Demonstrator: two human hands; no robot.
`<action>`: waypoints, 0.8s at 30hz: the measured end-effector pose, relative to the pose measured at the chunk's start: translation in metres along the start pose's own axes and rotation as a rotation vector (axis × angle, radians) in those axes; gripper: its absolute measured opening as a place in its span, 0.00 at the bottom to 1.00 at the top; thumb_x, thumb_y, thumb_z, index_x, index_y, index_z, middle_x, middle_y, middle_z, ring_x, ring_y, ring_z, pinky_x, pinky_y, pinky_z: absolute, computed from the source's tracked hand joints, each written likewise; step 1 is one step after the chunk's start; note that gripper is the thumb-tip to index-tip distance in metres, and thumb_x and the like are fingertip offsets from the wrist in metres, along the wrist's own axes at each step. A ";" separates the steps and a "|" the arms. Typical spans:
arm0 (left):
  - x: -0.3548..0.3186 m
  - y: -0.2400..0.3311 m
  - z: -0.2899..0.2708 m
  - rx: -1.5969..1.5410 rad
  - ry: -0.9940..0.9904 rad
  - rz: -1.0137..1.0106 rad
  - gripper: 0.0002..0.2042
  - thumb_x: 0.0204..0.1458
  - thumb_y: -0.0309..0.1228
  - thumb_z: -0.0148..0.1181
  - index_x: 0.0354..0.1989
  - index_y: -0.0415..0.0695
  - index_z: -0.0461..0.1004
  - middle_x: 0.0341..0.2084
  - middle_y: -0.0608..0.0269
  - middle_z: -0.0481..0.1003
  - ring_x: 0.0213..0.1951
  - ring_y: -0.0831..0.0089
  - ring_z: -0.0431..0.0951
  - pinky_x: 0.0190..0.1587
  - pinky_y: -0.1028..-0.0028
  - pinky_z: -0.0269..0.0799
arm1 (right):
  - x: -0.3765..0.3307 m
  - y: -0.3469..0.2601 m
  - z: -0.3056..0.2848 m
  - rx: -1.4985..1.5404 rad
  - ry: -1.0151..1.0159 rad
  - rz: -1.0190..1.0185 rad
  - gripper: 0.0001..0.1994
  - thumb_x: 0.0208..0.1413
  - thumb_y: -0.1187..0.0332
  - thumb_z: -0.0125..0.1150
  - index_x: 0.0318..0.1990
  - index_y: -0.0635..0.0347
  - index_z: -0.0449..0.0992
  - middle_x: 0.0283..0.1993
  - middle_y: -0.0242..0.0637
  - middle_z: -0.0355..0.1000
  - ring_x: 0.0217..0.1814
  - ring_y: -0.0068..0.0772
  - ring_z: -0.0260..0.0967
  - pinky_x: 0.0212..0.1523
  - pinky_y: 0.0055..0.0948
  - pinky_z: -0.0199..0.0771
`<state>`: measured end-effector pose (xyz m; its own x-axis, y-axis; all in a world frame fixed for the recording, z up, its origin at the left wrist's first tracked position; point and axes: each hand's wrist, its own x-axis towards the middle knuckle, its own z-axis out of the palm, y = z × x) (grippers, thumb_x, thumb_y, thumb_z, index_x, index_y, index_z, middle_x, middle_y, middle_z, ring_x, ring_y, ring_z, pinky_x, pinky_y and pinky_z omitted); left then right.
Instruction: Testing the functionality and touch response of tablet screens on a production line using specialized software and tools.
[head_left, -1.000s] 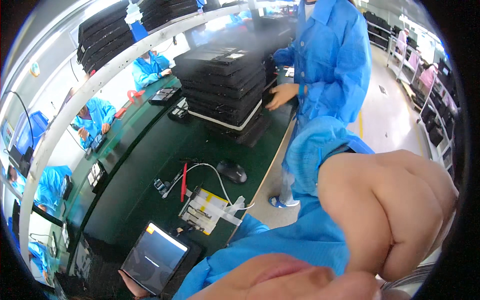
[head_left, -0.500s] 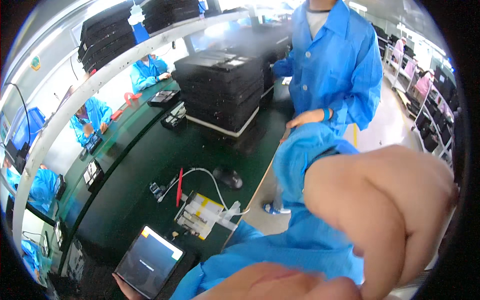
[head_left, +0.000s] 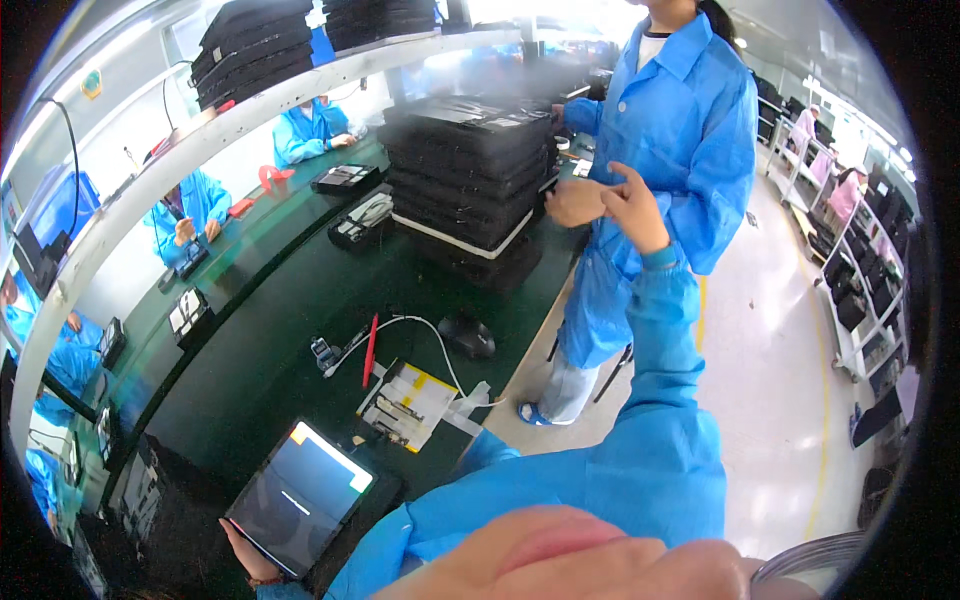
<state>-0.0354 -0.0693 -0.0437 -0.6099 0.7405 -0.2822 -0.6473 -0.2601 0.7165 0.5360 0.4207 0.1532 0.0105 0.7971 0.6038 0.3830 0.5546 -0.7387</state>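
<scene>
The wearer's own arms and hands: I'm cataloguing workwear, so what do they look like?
The right hand is ungloved; its long, loose blue sleeve ends in a teal-toned cuff. The left hand, also ungloved, has a thin, dark band at the wrist, with some blue fabric showing.

Bright white light is cast by ceiling lamps (head_left: 888, 148) at two o'clock and thrown back as pale glare by the glossy off-white floor (head_left: 770, 440) toward four o'clock, while the dark green tabletop (head_left: 270, 350) toward nine is left dimmer. The tall stack of black trays (head_left: 460, 170) at twelve o'clock is veiled by milky haze along its top. The white-painted metal rail (head_left: 220, 130) at ten is bowed by the fisheye lens, and the corners are blacked out.
</scene>
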 end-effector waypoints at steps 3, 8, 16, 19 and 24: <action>-0.006 -0.003 0.006 -0.019 -0.012 0.041 0.34 0.56 0.58 0.36 0.59 0.41 0.58 0.57 0.54 0.61 0.54 0.56 0.63 0.58 0.61 0.56 | -0.001 0.016 -0.003 -0.168 -0.001 0.085 0.22 0.47 0.71 0.56 0.52 0.61 0.66 0.24 0.39 0.70 0.26 0.26 0.69 0.25 0.25 0.68; -0.024 0.002 0.067 -0.074 0.231 0.043 0.34 0.56 0.58 0.35 0.59 0.41 0.58 0.57 0.54 0.61 0.54 0.56 0.63 0.58 0.60 0.56 | -0.024 0.045 0.035 -0.278 -0.207 -0.042 0.20 0.44 0.69 0.55 0.48 0.58 0.70 0.26 0.43 0.71 0.25 0.36 0.70 0.27 0.34 0.70; -0.017 -0.002 0.060 -0.131 0.347 -0.011 0.34 0.56 0.58 0.35 0.59 0.41 0.58 0.57 0.54 0.61 0.54 0.55 0.63 0.58 0.60 0.56 | -0.064 0.107 0.138 -0.439 -0.478 0.000 0.23 0.43 0.63 0.57 0.50 0.59 0.69 0.30 0.50 0.73 0.35 0.48 0.72 0.37 0.41 0.71; -0.001 -0.001 0.015 -0.082 0.065 -0.012 0.34 0.56 0.58 0.36 0.60 0.41 0.57 0.57 0.54 0.61 0.55 0.55 0.63 0.58 0.60 0.56 | -0.076 0.116 0.166 -0.600 -0.419 0.105 0.27 0.44 0.60 0.59 0.51 0.65 0.64 0.36 0.55 0.72 0.41 0.54 0.71 0.41 0.44 0.70; -0.005 -0.002 0.015 -0.079 0.100 -0.006 0.34 0.56 0.58 0.36 0.60 0.40 0.58 0.58 0.54 0.61 0.55 0.56 0.63 0.58 0.61 0.58 | -0.072 0.107 0.168 -0.610 -0.366 0.186 0.30 0.44 0.59 0.61 0.52 0.66 0.61 0.43 0.56 0.70 0.44 0.58 0.68 0.44 0.46 0.70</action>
<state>-0.0246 -0.0633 -0.0339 -0.6456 0.6780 -0.3514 -0.6828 -0.3064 0.6633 0.4216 0.4627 -0.0199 -0.1428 0.9530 0.2674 0.8520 0.2558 -0.4568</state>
